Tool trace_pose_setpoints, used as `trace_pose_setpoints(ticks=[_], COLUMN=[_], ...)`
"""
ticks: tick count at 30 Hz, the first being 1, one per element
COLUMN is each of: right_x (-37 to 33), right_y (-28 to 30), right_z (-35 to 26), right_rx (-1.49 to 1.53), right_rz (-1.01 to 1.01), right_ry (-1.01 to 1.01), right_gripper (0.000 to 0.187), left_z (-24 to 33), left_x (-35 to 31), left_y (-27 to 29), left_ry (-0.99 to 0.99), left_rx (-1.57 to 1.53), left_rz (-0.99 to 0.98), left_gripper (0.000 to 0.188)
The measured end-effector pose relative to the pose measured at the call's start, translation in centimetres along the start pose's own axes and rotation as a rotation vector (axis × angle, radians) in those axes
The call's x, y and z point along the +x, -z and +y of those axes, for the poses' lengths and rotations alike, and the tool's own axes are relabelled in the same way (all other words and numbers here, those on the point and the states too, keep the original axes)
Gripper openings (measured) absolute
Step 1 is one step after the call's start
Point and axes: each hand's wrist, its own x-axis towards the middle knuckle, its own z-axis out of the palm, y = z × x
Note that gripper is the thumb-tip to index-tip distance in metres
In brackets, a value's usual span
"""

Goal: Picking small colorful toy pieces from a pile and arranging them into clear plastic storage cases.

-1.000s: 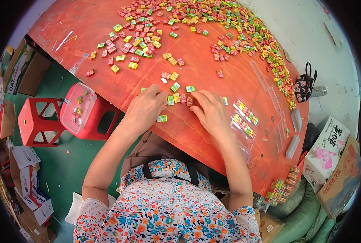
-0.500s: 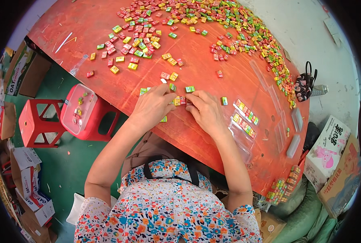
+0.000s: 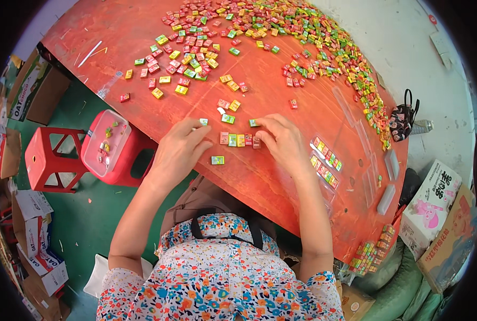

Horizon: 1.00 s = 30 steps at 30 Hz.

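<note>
A short row of small candy-sized boxes (image 3: 240, 140), pink, green, yellow and red, lies on the red table between my hands. My left hand (image 3: 180, 147) is left of the row, thumb and fingers apart, its fingertips beside a small green-and-white box (image 3: 203, 122). At the row's right end is my right hand (image 3: 282, 140). Its index fingertip touches a green box (image 3: 253, 123), while the thumb, spread from it, is near the last red box. One green box (image 3: 217, 160) lies nearer me, and another green box (image 3: 228, 119) sits just beyond the row.
A large heap of small boxes (image 3: 313, 37) covers the table's far side. Right of my hands are clear plastic trays (image 3: 324, 184) with filled strips of boxes (image 3: 325, 171). Stacked boxes (image 3: 374, 249) stand at the right edge. A plastic tub (image 3: 106, 160) rests on a red stool at left.
My hands have drawn apart: the left moved left and slightly down, the right slightly right, uncovering the row between them. The whole view has shifted slightly.
</note>
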Motion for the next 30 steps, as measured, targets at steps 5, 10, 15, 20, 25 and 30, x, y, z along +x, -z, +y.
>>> trace_pose_setpoints(ticks=[5, 10, 15, 20, 25, 30], right_x=[2.9, 4.5, 3.3, 1.7, 1.7, 1.5], right_y=[0.2, 0.8, 1.1, -2.0, -5.5, -5.0], right_z=[1.2, 7.7, 6.4, -2.6, -5.1, -4.5], right_rx=[-0.257, -0.481, -0.305, -0.022, -0.165, -0.159], right_rz=[0.058, 0.096, 0.044, 0.086, 0.03, 0.031], right_ry=[-0.101, -0.176, -0.127, 0.187, 0.367, 0.346], right_gripper=[0.025, 0.025, 0.026, 0.023, 0.031, 0.032], left_z=[-0.3, 0.1, 0.4, -1.1, -1.1, -0.7], left_x=[-1.7, -1.5, -0.4, -0.7, -0.8, -1.4], left_y=[0.6, 0.6, 0.1, 0.5, 1.0, 0.9], left_ry=[0.098, 0.088, 0.0, 0.039, 0.095, 0.102], left_rx=[-0.035, -0.045, 0.034, 0.09, -0.009, -0.05], left_rz=[-0.026, -0.017, 0.025, 0.098, 0.098, 0.019], left_gripper=[0.024, 0.022, 0.022, 0.023, 0.022, 0.023])
